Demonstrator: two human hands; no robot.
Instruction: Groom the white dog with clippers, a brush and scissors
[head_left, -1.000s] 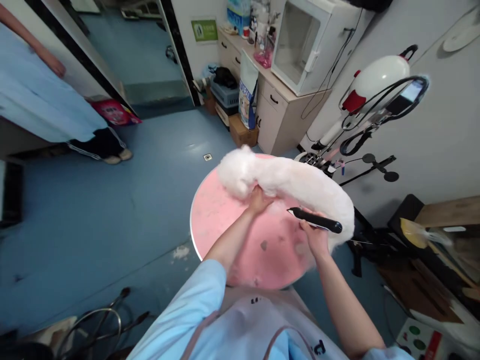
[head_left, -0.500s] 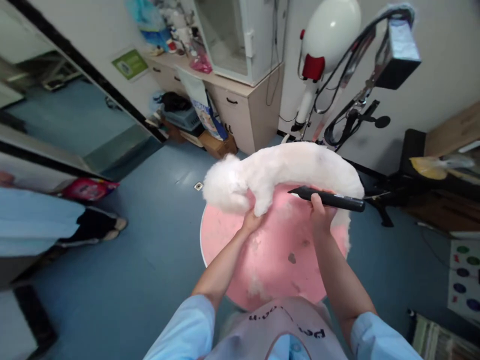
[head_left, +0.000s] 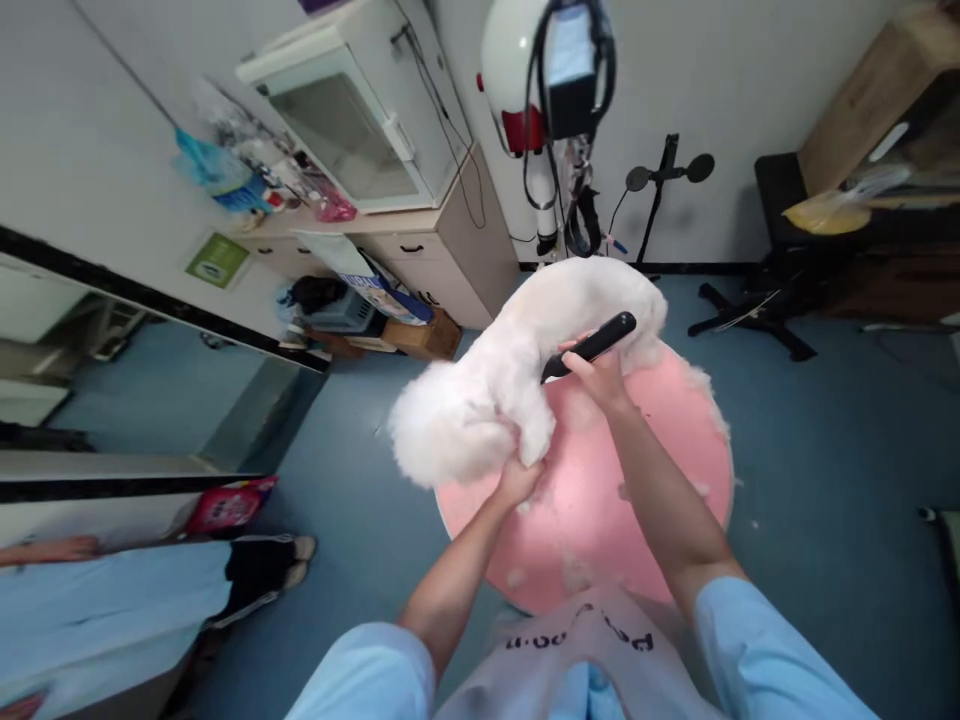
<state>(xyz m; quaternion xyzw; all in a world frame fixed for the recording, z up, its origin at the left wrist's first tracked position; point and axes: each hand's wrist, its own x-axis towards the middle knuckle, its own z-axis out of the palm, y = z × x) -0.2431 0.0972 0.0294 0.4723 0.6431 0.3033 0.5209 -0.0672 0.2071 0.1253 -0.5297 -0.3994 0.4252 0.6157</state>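
A white fluffy dog (head_left: 502,370) stands on a round pink table (head_left: 592,530), its head at the left and its rump at the right. My left hand (head_left: 520,482) is closed around the lower part of one front leg, near the tabletop. In my right hand (head_left: 600,375) is a black hair clipper (head_left: 596,342), its head end against the dog's side just behind the front leg. The dog's face is turned down and hard to make out. Loose tufts of white fur (head_left: 574,572) lie on the tabletop.
A person in light blue (head_left: 112,610) stands at the left. Behind the dog are a drawer cabinet (head_left: 472,240) with a white glass-door box (head_left: 352,130) and a white-and-red dryer (head_left: 517,90) on a stand. A black stand (head_left: 664,190) and dark table (head_left: 795,210) are at the right.
The clipper has moved left, from beside the dog's belly to just behind its front leg, and now tilts up to the right. My left hand keeps its leg hold. The view has shifted.
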